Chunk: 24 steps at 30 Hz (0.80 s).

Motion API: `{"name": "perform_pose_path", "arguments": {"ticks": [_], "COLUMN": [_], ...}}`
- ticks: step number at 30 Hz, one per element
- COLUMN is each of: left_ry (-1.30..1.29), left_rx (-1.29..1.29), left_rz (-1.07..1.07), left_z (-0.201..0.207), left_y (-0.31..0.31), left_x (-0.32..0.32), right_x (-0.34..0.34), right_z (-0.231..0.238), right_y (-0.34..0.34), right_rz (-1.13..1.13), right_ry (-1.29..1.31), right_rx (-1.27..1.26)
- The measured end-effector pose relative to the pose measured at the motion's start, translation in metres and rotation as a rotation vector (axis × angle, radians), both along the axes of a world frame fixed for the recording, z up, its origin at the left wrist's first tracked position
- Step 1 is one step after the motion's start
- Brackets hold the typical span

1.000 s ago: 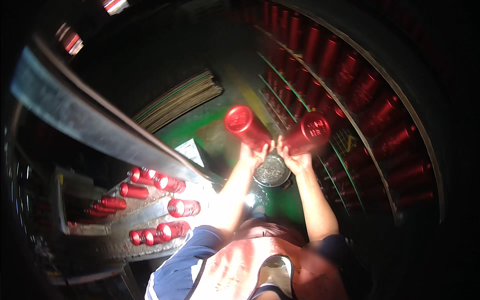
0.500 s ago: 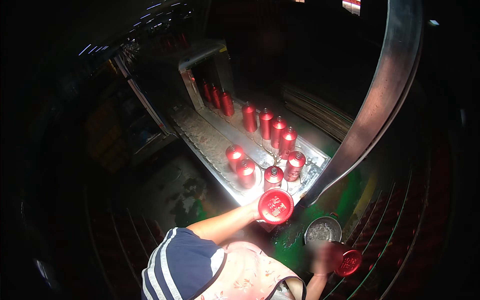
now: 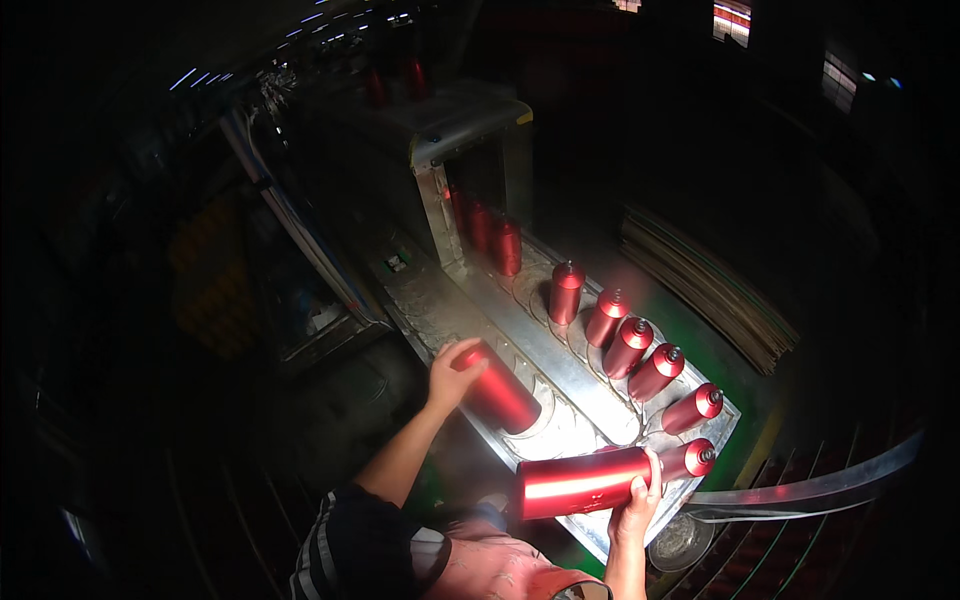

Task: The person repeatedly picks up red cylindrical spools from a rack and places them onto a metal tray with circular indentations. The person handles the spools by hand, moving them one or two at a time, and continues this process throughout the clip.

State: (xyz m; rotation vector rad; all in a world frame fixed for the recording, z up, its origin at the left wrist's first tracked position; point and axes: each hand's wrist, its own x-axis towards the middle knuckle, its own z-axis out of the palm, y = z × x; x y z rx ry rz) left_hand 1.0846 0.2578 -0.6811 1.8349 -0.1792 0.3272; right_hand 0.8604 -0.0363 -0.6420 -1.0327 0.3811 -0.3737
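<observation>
My left hand is wrapped round the upper end of a red metal bottle at the conveyor's left lane. That bottle leans, its lower end by a bright round seat; whether it touches the seat I cannot tell. A second red bottle lies nearly level in my right hand, whose fingers hold its right end above the conveyor's near end. Just beyond that hand stands another red bottle on the conveyor. Several more, such as this red bottle, stand in a row along the right lane.
The row runs into a metal tunnel housing at the far end, with red bottles on top. Flat boards are stacked to the right. A metal bowl and a curved metal strip are at the near right.
My right hand has brought its bottle from beside the bowl over the conveyor's near end. My left hand has moved farther along the left lane. The view has shifted.
</observation>
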Motion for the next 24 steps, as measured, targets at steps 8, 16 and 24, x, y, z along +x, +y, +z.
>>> {"name": "perform_pose_path", "arguments": {"ticks": [8, 16, 24], "left_ry": [-0.341, -0.237, -0.148], "left_rx": [0.298, 0.480, -0.161], "left_rz": [-0.201, -0.289, -0.480], "left_z": [-0.041, -0.058, 0.008], "left_y": [-0.036, -0.048, -0.154], "left_x": [0.039, -0.011, -0.175], "right_x": [0.116, 0.073, -0.203], "right_z": [-0.063, -0.059, -0.009], "right_y": [0.076, 0.077, -0.047], "right_rz": [0.032, 0.095, -0.220], "right_ry": [0.105, 0.230, 0.047], "right_rx": [-1.180, -1.297, -0.846]}}
